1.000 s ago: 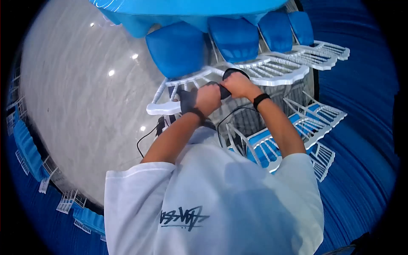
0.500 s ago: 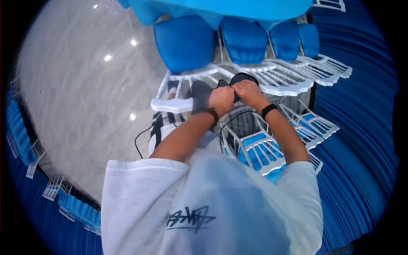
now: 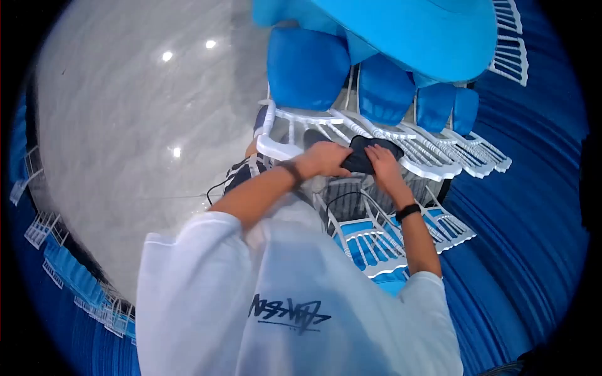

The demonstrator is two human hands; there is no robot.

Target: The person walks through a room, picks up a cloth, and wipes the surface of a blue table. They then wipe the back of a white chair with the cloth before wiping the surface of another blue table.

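Note:
A dark, soft-looking cloth (image 3: pixel 359 156) is stretched between my two hands, in front of my waist and above a white chair back (image 3: pixel 279 148). My left hand (image 3: pixel 327 159) closes on its left edge, thumb near the lower side. On the opposite side my right hand (image 3: pixel 385 168) grips it, with the fingers lying over its top. A dark grey flap (image 3: pixel 315 137) shows beyond my left hand, blurred. The fingertips beneath the cloth are hidden.
White chairs with blue seats (image 3: pixel 307 67) line a table under a light-blue cloth (image 3: pixel 433 31). More white chairs (image 3: pixel 376 250) stand close on my right, before blue drapery (image 3: pixel 514 238). A thin black cord (image 3: pixel 216 187) loops by my waist. Grey floor (image 3: pixel 138 100) spreads to the left.
My hands, together on the bunched cloth before, have moved apart, and the cloth now spans between them. The view has shifted, so the table and chairs sit further right and lower.

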